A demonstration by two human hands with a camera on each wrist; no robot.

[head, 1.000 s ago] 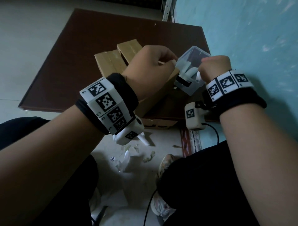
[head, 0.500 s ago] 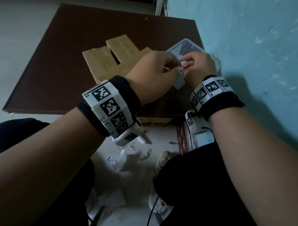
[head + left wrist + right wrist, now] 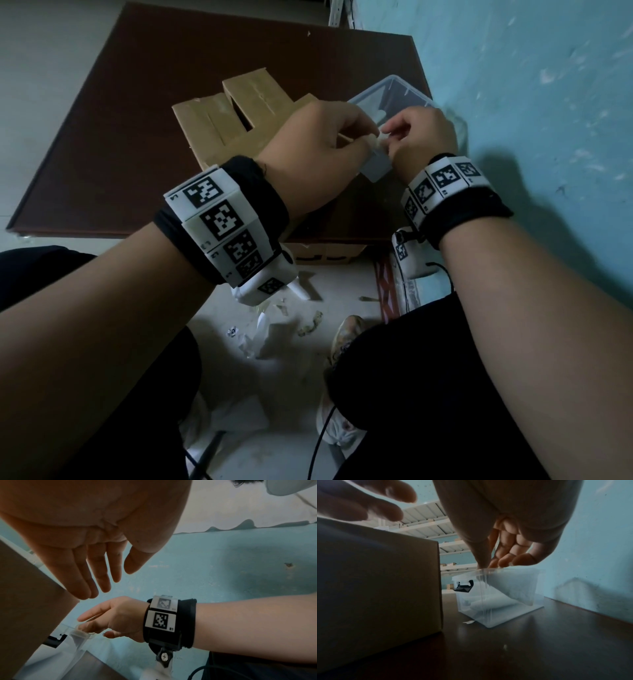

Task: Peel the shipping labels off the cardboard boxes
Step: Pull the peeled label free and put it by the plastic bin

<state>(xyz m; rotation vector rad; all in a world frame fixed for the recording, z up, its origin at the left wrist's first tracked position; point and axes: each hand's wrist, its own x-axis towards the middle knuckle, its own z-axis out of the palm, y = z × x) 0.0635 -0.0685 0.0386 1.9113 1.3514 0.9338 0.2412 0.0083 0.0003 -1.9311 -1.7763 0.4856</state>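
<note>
A cardboard box (image 3: 239,116) with its top flaps standing open sits on a dark brown desk (image 3: 102,137), hard by a blue wall (image 3: 531,102). Just beside the box, on its wall side, stands a clear plastic container (image 3: 501,599) with crumpled white label scraps lying inside it and a black clip on its rim.

Both hands meet above the container's near edge. The right hand (image 3: 419,140) has its thumb and forefinger pinched on a small pale piece, probably a peeled bit of label (image 3: 378,142), though it is too small and dim to be sure; its other fingers (image 3: 513,547) curl loosely over the container's rim. The left hand (image 3: 308,150) hovers over the box corner. From the wrist view its fingers (image 3: 96,577) hang nearly straight and close together, holding nothing there, while the head view shows its fingertips close against the pale piece.

More torn white scraps (image 3: 260,335) lie on the floor between the person's knees.
</note>
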